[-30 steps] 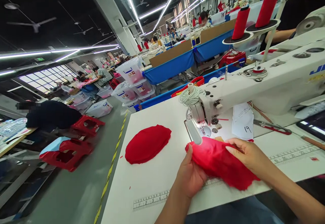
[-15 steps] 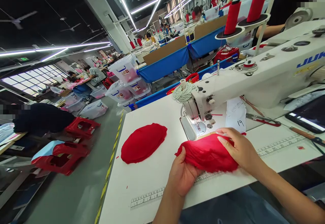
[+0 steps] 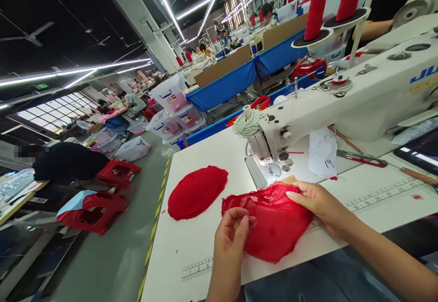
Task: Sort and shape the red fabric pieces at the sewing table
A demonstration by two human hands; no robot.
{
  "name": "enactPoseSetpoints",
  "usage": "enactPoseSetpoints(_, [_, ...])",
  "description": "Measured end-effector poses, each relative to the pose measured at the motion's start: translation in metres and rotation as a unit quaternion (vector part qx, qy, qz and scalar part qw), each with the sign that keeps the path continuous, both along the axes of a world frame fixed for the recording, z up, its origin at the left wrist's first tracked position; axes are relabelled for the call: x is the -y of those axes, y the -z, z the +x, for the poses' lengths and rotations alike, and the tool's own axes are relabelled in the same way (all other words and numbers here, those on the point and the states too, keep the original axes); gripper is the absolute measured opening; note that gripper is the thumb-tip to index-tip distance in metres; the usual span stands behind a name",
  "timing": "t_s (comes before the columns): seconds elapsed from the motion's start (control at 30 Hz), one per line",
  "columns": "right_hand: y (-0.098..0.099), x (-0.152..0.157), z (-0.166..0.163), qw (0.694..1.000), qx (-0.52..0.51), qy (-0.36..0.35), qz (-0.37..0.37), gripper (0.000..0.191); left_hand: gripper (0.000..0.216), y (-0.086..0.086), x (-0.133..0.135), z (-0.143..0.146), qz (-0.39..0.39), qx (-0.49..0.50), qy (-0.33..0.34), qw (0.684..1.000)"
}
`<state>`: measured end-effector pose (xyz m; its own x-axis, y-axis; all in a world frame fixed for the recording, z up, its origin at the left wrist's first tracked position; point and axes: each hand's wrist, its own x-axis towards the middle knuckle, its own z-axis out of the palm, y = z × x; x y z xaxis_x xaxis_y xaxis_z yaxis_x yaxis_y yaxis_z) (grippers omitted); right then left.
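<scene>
A thin, partly see-through piece of red fabric [image 3: 277, 233] is spread between my hands over the front of the white table, with a bunched, frilled upper edge. My right hand [image 3: 318, 204] pinches its upper right edge, thumb on top. At the left side, my left hand [image 3: 231, 233] has curled fingers closed on the cloth, thumb against the fingertips. Just beyond the fabric is the sewing machine's needle and presser foot area [image 3: 272, 167]. A rounded stack of red fabric pieces [image 3: 198, 192] lies on the table to the left.
The sewing machine arm [image 3: 342, 106] crosses the right side, with red thread cones [image 3: 315, 17] above. A paper marked 19 [image 3: 322, 153], scissors [image 3: 366, 159] and a phone-like dark device [image 3: 420, 153] lie at right. Plastic bins [image 3: 169, 94] and red stools [image 3: 92, 210] stand beyond the table.
The red fabric has gone from folded and bunched to opened out, hanging lower toward me. My left hand has shifted left and turned, its fingers now curled; my right hand keeps its hold.
</scene>
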<state>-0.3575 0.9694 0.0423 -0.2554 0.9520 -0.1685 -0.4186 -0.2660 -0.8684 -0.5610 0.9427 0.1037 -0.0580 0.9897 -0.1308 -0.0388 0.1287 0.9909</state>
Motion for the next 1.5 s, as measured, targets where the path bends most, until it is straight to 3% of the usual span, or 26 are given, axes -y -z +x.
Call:
enactPoseSetpoints(0.07, [-0.002,-0.007,-0.001,1.0,0.011,-0.021,0.016,0.033,0.015,0.008,-0.014,-0.001,0.073,-0.157,0.032,0.984])
enactPoseSetpoints(0.13, [-0.004,-0.011,-0.001,0.998,0.006,-0.053,0.041,0.035,0.014,0.013,-0.033,0.002,0.149,-0.254,0.086,0.952])
enactPoseSetpoints(0.2, [-0.007,-0.012,-0.002,0.994,0.003,-0.088,0.071,0.038,0.022,0.014,-0.053,0.007,0.174,-0.281,0.17,0.928])
enactPoseSetpoints(0.27, [-0.008,-0.011,-0.003,0.99,0.01,-0.101,0.094,0.038,0.024,0.012,-0.069,0.012,0.148,-0.267,0.255,0.918])
enactPoseSetpoints(0.33, [-0.006,-0.01,-0.003,0.99,0.028,-0.083,0.108,0.036,0.025,0.012,-0.08,0.017,0.104,-0.256,0.29,0.916])
enactPoseSetpoints(0.5, [0.001,-0.007,-0.001,0.993,0.058,-0.011,0.105,0.034,0.034,0.02,-0.087,0.022,0.081,-0.247,0.267,0.928])
enactPoseSetpoints(0.63, [0.0,-0.003,-0.003,0.995,0.055,-0.005,0.085,0.026,0.037,0.023,-0.083,0.024,0.088,-0.244,0.263,0.929])
enactPoseSetpoints(0.97, [0.003,0.001,-0.011,0.99,0.106,0.048,0.076,0.027,0.034,0.024,-0.082,0.024,0.104,-0.253,0.239,0.932])
enactPoseSetpoints(1.1, [0.0,-0.002,-0.013,0.988,0.12,0.056,0.08,0.032,0.035,0.026,-0.081,0.024,0.105,-0.254,0.237,0.932])
enactPoseSetpoints(1.33, [-0.002,-0.002,-0.016,0.989,0.112,0.057,0.075,0.013,0.028,0.03,-0.083,0.022,0.102,-0.255,0.225,0.935])
enactPoseSetpoints(1.5, [0.005,-0.004,-0.018,0.989,0.112,0.056,0.081,0.02,0.026,0.03,-0.083,0.023,0.096,-0.258,0.225,0.935])
